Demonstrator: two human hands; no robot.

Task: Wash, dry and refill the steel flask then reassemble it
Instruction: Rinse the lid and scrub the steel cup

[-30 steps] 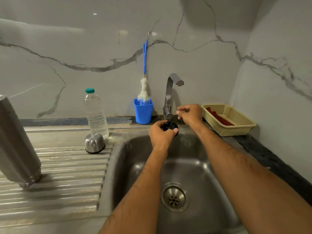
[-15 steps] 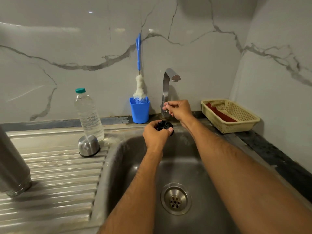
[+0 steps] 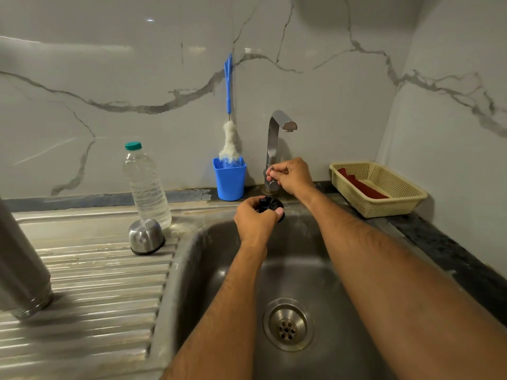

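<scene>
Surface: a stainless steel sink (image 3: 192, 270) with a ribbed draining board (image 3: 96, 292) on its left, set into a dark stone table (image 3: 444, 250). Grey-veined marble wall panels (image 3: 109, 78) close the back and right side, meeting in a corner at the right.

The steel flask body (image 3: 19, 261) stands on the draining board at the far left frame edge, partly cut off. Its steel cup lid (image 3: 146, 237) sits upside down on the board, just beside a clear water bottle (image 3: 146, 185) with a green cap. No label or writing is legible on any item.

The left hand (image 3: 255, 220) is curled around the black inner stopper (image 3: 270, 205), held over the sink's rear rim below the tap (image 3: 275, 138). The right hand (image 3: 290, 175) pinches the tap's lever at the base of the spout. No water is seen running.

Behind the sink, a blue cup (image 3: 230, 179) holds a bottle brush (image 3: 229, 133) leaning on the wall. A cream plastic basket (image 3: 384, 198) containing a red cloth (image 3: 362, 185) sits on the table at right, near the corner. The sink basin shows only the drain (image 3: 288, 323).
</scene>
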